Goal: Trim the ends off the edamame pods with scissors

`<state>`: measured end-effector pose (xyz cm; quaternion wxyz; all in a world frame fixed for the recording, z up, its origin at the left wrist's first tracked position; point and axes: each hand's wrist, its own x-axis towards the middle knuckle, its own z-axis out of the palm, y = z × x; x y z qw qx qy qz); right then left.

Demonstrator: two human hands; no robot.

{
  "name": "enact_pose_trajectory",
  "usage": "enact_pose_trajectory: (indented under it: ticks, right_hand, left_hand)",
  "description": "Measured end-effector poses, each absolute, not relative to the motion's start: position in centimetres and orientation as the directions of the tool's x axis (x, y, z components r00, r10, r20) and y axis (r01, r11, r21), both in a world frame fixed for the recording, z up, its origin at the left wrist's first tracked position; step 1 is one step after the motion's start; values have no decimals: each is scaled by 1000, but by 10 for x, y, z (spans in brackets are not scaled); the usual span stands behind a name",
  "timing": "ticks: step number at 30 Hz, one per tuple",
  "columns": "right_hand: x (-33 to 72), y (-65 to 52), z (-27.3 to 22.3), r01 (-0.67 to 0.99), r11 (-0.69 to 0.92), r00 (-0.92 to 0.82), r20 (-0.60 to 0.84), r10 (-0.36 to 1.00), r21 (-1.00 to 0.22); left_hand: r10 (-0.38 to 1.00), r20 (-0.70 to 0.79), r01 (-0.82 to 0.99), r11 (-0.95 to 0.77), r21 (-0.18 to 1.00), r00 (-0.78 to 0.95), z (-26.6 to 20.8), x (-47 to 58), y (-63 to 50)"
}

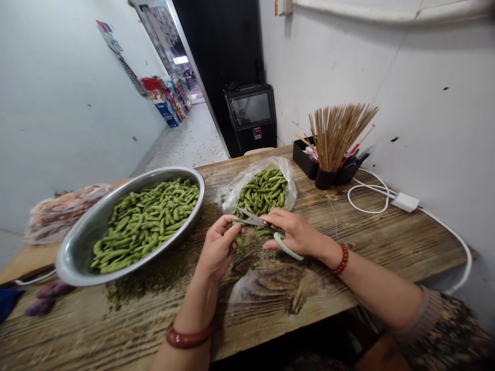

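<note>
My left hand pinches a green edamame pod between thumb and fingers over the table. In my right hand is a pair of scissors with pale green handles; the blades are parted and reach to my left fingertips, at the pod's upper end. Just beyond my hands, an opened clear plastic bag holds a heap of edamame pods. Left of my left hand stands a wide metal basin with many more pods in it.
Green trimmings litter the wooden table by the basin. A black holder with bamboo skewers stands at the back right, near a white cable and adapter. A filled plastic bag lies behind the basin at left.
</note>
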<state>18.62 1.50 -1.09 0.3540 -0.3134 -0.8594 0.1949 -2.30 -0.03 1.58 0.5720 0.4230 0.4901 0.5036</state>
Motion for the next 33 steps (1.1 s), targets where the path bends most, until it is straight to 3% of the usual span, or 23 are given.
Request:
enact_pose_trajectory:
  ticks: [17, 23, 27, 30, 33]
  right_hand:
    - [187, 14, -12, 407, 743, -583, 475, 659, -531]
    - [187, 20, -18, 427, 705, -485, 514, 707, -567]
    - [189, 24, -19, 395, 692, -400, 566, 721, -604]
    - [190, 26, -18, 397, 681, -370, 572, 732, -615]
    - [190, 26, -17, 387, 680, -350, 584, 733, -623]
  left_hand:
    - [996, -75, -183, 82, 980, 45, 11, -28, 3]
    - [984, -107, -424, 159, 891, 144, 8, -32, 8]
    - [990, -104, -547, 142, 825, 99, 11, -39, 11]
    - [997, -79, -495, 73, 866, 8, 26, -48, 11]
    - [996, 3, -299, -29, 954, -87, 51, -63, 13]
